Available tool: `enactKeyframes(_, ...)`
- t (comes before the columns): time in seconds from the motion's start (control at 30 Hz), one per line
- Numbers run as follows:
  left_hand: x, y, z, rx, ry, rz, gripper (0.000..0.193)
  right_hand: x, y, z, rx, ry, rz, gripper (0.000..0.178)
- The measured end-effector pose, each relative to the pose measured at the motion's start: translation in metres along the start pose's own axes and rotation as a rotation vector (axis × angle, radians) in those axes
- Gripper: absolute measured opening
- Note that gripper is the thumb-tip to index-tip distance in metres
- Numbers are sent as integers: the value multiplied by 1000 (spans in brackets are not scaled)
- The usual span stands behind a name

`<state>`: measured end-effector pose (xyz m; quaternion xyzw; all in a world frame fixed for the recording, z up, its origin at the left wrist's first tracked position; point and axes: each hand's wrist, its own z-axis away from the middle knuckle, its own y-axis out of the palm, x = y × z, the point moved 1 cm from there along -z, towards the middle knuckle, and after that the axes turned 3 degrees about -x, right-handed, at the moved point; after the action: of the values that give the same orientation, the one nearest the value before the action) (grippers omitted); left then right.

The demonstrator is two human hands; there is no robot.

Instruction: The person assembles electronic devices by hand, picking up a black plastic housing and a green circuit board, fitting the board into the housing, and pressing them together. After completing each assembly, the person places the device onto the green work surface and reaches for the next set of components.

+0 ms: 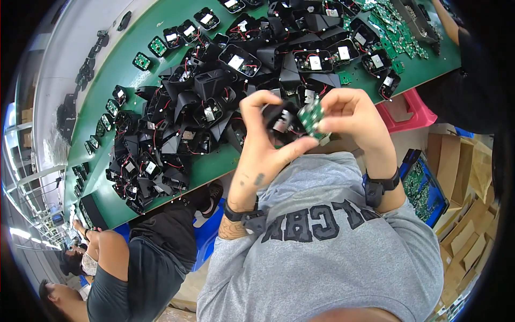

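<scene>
My left hand curls round a black plastic housing, thumb below and fingers over its far side. Inside that housing a pale block shows, partly shaded. In my right hand a green circuit board is pinched between thumb and fingers. The board stands tilted at the right edge of the housing; whether the two touch I cannot tell. Both are held above my lap, near the table's front edge. Just beyond my hands lie many similar black housings with red wires and white blocks inside.
A green table carries the heap of housings. Loose green boards lie at the far right beside a grey tray. A pink stool, a blue crate of boards and cardboard boxes stand right. Co-workers sit left; another stands right.
</scene>
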<state>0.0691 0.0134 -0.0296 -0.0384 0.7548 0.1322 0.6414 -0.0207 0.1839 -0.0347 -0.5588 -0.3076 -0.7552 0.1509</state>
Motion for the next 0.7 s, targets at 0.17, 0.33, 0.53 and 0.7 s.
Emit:
enactKeyframes(0.17, 0, -1, -4, 61, -8, -223, 58, -2, -5, 0, 10, 95, -206, 20)
enactKeyframes(0.33, 12, 12, -4, -17, 18, -220, 44, 2, 13, 12, -100, -38, -15, 19)
enactKeyframes(0.53, 12, 15, 0, 12, -103, 14, 42, 17, 26, 17, -257, -72, 109, 22)
enactKeyframes(0.7, -5, 13, 1, 155, -418, 505, 50, 21, 24, 18, -287, -102, 223, 21)
